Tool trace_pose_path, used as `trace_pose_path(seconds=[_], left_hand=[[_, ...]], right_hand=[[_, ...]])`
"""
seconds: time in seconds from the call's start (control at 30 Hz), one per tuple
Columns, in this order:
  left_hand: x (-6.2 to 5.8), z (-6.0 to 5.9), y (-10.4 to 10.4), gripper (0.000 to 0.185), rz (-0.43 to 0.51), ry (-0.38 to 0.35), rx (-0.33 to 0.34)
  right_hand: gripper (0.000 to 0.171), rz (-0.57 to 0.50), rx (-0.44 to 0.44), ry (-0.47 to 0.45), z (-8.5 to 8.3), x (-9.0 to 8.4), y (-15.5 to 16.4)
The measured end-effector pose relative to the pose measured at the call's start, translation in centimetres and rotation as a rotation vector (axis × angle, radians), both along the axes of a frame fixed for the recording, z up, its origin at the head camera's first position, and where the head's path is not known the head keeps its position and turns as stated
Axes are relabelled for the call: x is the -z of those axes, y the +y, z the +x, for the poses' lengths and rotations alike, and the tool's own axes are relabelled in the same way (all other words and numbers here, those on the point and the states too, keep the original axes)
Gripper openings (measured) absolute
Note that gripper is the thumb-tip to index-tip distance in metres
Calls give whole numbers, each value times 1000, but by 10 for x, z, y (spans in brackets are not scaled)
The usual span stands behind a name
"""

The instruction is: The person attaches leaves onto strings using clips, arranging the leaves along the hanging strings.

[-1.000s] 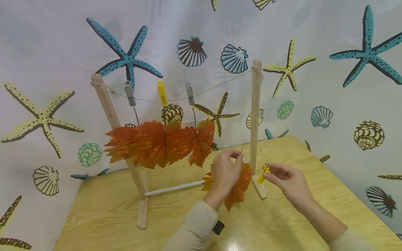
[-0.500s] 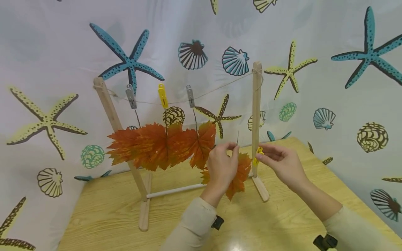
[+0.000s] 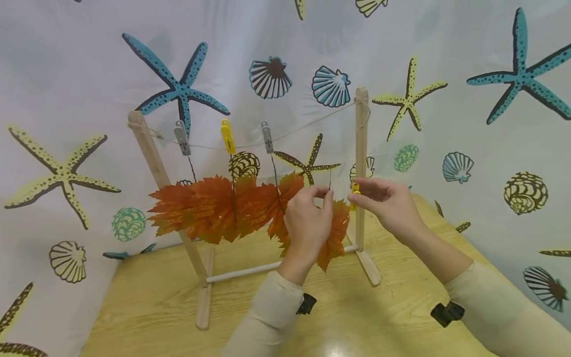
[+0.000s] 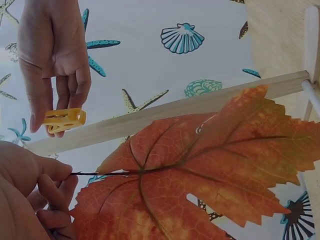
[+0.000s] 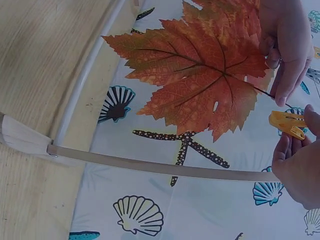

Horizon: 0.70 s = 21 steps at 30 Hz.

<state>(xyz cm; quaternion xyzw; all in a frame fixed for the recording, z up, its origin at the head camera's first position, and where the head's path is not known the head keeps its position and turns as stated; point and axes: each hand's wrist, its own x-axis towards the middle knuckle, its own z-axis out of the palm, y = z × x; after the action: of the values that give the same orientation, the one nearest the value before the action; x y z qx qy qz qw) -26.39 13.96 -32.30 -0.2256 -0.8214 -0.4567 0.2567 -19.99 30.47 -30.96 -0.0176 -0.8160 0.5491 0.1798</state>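
Note:
My left hand point(image 3: 308, 218) pinches the thin dark stem of an orange-red artificial maple leaf point(image 4: 200, 165) between thumb and fingers. The leaf hangs below that hand, partly hidden by it in the head view. Right of it, my right hand point(image 3: 390, 206) holds a yellow clothespin point(image 3: 355, 194) by thumb and fingertips, near the stem's top and apart from it. Above the hands runs a thin string point(image 3: 308, 123) between two wooden posts. Several similar leaves point(image 3: 218, 206) hang from it by two grey clothespins point(image 3: 267, 137) and one yellow one.
The wooden stand has a left post point(image 3: 153, 151), a right post point(image 3: 361, 148) and a white crossbar point(image 3: 245, 271) low down, all on a wood-grain table point(image 3: 147, 292). Behind hangs a white cloth point(image 3: 285, 29) printed with starfish and shells.
Both hands have risen toward the string, the left carrying the leaf and the right the yellow clothespin. The right hand has also moved left, closer to the stem.

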Motion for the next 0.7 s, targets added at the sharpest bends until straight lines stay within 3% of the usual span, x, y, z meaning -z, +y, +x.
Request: trace_pose_path(seconds=[0.3, 0.5, 0.7], left_hand=[[-18, -10, -8, 14, 47, -45, -17], [-27, -14, -10, 14, 70, -99, -7], [-31, -19, -11, 14, 89, -106, -6]], right_hand=[[42, 135, -13, 2, -17, -32, -8], [40, 146, -47, 3, -32, -59, -9], [37, 116, -48, 53, -45, -77, -17]])
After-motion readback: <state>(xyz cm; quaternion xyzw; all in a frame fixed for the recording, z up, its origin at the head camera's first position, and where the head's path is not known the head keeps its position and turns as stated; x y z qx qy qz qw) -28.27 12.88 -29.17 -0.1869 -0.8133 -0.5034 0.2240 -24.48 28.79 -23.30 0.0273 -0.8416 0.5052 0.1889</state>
